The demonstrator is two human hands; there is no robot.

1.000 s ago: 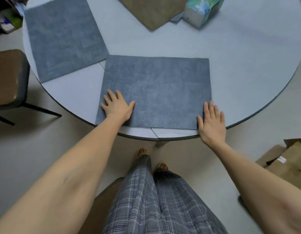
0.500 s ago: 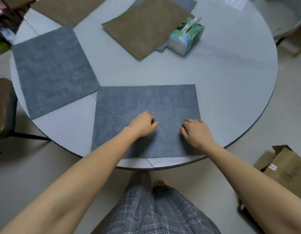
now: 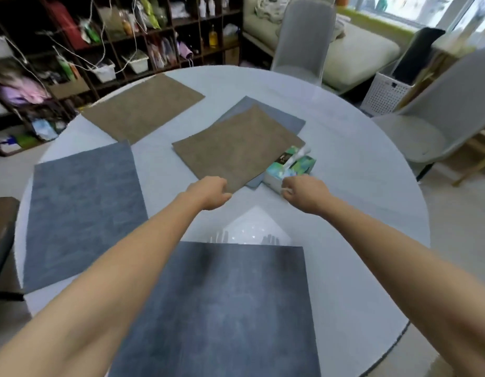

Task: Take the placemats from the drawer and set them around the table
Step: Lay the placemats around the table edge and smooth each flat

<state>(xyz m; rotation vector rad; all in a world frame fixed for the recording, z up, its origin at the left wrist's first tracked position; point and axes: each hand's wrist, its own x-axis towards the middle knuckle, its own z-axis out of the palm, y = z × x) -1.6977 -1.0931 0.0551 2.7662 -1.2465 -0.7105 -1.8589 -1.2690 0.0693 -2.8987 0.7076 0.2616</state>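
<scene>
- Round pale table (image 3: 358,170) fills the frame; cluttered shelves (image 3: 113,36) upper left.
- Three placemats laid: brown (image 3: 143,111) upper left, grey (image 3: 80,210) left, dark grey (image 3: 222,308) bottom centre.
- Brown-on-grey stack (image 3: 235,151) at centre, beside the tissue box (image 3: 290,170).
- Left hand (image 3: 208,193) curled at the stack's near corner, grip not confirmed; right hand (image 3: 304,194) loosely curled, holding nothing.
- Advice: pinch the top mat only, lift clear of the box.

green tissue box (image 3: 291,166) just right of table centre, cluttered dark shelving unit (image 3: 127,42) at 11 o'clock, grey chair (image 3: 304,36) at 12 o'clock, second grey chair (image 3: 437,115) at 2 o'clock, white perforated basket (image 3: 385,93) between the chairs, pale sofa (image 3: 358,47) behind them
</scene>
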